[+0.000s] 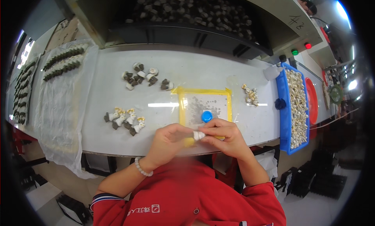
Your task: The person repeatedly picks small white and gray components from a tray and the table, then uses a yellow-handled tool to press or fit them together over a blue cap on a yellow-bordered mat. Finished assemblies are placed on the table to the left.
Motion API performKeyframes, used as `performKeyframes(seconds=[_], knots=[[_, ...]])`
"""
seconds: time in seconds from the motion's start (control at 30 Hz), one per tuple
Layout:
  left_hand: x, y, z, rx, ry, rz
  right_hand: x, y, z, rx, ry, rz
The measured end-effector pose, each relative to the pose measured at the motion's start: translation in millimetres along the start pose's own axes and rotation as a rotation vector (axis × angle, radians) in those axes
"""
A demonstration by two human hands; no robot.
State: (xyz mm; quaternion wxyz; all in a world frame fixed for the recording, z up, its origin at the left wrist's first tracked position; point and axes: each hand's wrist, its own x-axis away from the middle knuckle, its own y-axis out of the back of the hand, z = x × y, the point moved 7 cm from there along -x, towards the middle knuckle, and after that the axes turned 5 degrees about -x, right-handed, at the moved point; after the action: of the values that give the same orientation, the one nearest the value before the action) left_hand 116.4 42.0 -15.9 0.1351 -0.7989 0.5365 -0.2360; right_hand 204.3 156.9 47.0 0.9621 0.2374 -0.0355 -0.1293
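Head view: left hand and right hand both pinch a small white part at the table's near edge; beyond, blue cap on yellow-framed tray; farther, dark parts bin.

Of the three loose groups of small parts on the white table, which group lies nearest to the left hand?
The row with gold-coloured tops, just left of the left hand. The dark-and-white cluster lies farther up the table, and the small pale group lies on the right.
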Motion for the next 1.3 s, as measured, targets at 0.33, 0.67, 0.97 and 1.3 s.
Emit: performKeyframes(seconds=[0.33,0.67,0.97,1.3], knots=[[91,35,-52,-1.225,-0.651,-0.286,-32,-41,31,0.157,0.211,0.016],[99,50,-62,-1.448,-0.773,-0.441,-90,-100,45,0.510,0.447,0.063],[104,58,-60,-1.431,-0.781,-0.482,6,-67,53,0.249,0.213,0.419],[70,75,-108,-1.646,-0.458,-0.594,-42,-91,56,0.248,0.218,0.025]])
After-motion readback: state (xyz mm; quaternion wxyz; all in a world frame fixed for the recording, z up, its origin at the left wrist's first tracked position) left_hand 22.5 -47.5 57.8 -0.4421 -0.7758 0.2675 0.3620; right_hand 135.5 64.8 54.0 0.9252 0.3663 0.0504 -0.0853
